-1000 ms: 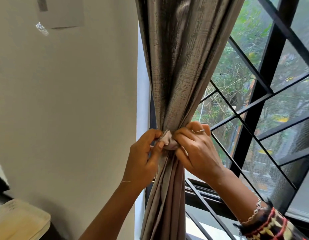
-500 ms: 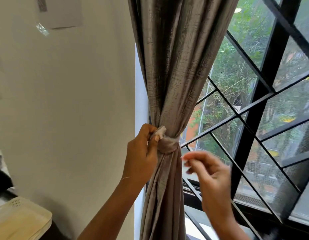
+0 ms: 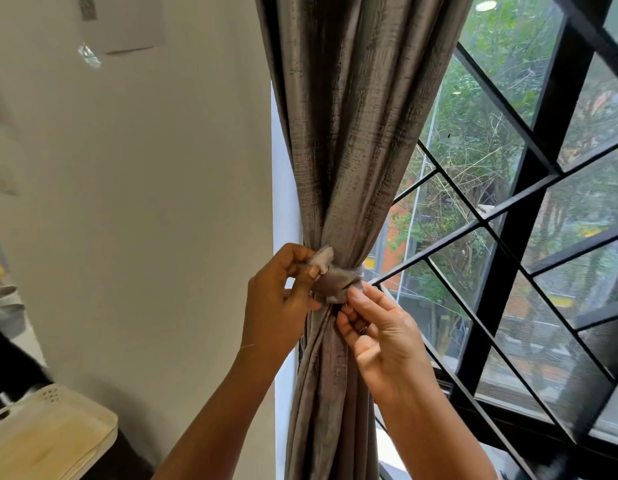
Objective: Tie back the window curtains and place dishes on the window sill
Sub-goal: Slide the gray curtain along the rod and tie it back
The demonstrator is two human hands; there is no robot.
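Note:
A grey-brown curtain (image 3: 352, 140) hangs gathered at the left edge of the window, cinched at its waist by a matching fabric tie-back (image 3: 335, 280). My left hand (image 3: 280, 303) pinches one loose end of the tie-back between thumb and fingers, just left of the knot. My right hand (image 3: 383, 330), palm turned toward me, pinches the other end of the tie at the knot's lower right with its fingertips. No dishes are in view.
A black window grille (image 3: 508, 220) with diagonal bars fills the right side, trees and buildings behind it. A plain pale wall (image 3: 145, 202) is on the left. A light wooden board (image 3: 48, 434) lies at the lower left. The white window sill (image 3: 387, 445) shows below the curtain.
My right hand, which had dropped away from the knot half a second ago, has come back up and taken the tie's lower end. My left hand kept its pinch on the upper end.

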